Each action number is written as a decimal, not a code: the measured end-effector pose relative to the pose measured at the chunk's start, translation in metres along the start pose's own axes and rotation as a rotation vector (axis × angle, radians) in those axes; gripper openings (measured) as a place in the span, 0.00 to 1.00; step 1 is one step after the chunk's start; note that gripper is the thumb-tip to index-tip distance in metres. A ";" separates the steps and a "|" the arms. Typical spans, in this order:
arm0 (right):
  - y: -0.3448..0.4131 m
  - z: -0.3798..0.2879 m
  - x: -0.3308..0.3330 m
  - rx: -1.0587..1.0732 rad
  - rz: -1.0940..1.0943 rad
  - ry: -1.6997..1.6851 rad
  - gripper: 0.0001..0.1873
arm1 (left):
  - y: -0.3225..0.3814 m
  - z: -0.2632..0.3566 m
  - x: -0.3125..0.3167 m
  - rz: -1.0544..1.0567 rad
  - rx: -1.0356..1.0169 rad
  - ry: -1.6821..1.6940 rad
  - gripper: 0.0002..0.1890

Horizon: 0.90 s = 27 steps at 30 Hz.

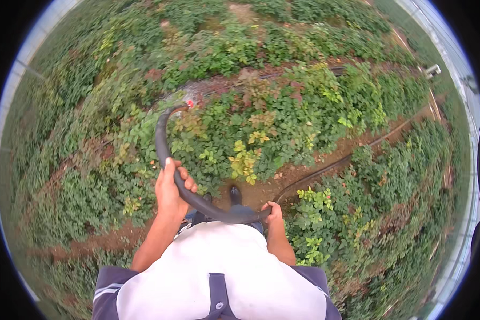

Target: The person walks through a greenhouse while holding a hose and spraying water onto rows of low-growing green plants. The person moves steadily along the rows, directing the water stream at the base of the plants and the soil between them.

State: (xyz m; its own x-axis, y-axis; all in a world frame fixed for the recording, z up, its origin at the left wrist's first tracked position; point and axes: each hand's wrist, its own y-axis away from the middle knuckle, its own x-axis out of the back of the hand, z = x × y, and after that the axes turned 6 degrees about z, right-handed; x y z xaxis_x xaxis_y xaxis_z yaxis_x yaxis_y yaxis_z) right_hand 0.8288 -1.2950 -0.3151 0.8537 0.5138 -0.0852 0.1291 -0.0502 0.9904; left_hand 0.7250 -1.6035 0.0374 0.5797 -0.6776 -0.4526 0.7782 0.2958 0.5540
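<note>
A thick black hose (208, 210) curves across the front of my body. My left hand (174, 188) grips it at the left, where it rises and bends over toward the plants. Its far end shows a small red part (190, 104), and water seems to spray there over leafy plants (220, 120). Near my waist on the right, my right hand (273, 212) is closed around the hose's lower stretch. Beyond that hand the hose trails away along the soil path to the upper right.
Rows of low, leafy bushes (364, 88) stand ahead and on both sides. My boot (235, 195) is on a narrow dirt path (300, 176) between rows. A whitish pipe end (433, 71) stands at the upper right, near a pale greenhouse-like wall (464, 80).
</note>
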 end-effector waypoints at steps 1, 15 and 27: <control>-0.001 -0.002 -0.005 0.063 0.024 -0.027 0.08 | 0.005 0.000 -0.001 0.008 0.015 0.008 0.16; 0.015 -0.006 -0.032 0.031 0.173 0.225 0.14 | 0.006 0.031 0.042 0.015 0.097 0.077 0.16; 0.092 0.108 -0.051 0.360 0.309 0.154 0.15 | -0.047 0.119 0.195 -0.279 0.209 0.075 0.17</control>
State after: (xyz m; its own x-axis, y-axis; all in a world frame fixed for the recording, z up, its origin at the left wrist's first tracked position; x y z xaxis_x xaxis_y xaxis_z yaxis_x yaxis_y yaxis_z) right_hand 0.8512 -1.4182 -0.2315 0.7985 0.5474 0.2507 0.0710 -0.4991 0.8636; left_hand 0.7729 -1.8298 0.0058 0.3736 -0.6591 -0.6527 0.8475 -0.0435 0.5290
